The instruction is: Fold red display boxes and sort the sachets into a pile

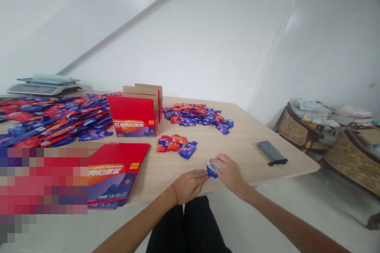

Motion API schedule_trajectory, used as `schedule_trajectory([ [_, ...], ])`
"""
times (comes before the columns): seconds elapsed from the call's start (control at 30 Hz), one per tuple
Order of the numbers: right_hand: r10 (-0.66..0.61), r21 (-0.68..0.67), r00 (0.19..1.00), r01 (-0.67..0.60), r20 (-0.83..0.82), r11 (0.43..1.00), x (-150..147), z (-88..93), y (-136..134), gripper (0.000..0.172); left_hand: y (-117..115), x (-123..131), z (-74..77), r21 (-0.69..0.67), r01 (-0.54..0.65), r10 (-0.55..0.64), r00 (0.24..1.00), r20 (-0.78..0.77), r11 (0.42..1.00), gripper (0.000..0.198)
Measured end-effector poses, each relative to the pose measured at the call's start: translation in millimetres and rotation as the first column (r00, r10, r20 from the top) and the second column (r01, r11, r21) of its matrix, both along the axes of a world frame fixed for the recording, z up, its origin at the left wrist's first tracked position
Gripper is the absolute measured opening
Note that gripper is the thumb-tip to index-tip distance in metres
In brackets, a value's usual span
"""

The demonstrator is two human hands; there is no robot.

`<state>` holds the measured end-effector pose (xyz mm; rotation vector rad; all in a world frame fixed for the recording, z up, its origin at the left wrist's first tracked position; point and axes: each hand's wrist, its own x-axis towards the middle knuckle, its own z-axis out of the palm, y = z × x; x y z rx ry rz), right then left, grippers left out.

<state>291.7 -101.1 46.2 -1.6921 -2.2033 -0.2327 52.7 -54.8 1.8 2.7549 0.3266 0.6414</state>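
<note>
Near the table's front edge lies a small blue sachet [211, 173], partly hidden by a cloth and my fingers. My left hand [190, 185] keeps its fingertips on the sachet's left edge, its fingers close together. Bunched under the closed fingers of my right hand [228, 170] is a grey cloth [214, 164], pressed onto the sachet. Just beyond, a few red sachets [171, 142] overlap one another, and a purple-blue sachet [188, 150] lies beside them.
An open red carton [133, 116] stands between a big sachet heap [68, 116] and a smaller sachet pile [197, 114]. Flat red cartons [118, 174] overhang the front edge at left. A scale [44, 87] stands far left, a grey pouch [271, 152] right. Patterned chairs [353, 158] flank the table.
</note>
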Motion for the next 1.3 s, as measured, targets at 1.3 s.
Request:
schedule_trajectory([
  [1.3,-0.177,-0.022,0.936,0.192,0.305,0.981,49.4,-16.1,28.9,0.025,2.7,0.3,-4.4,0.016,0.001,-0.001,1.000,-0.002,1.000,0.053],
])
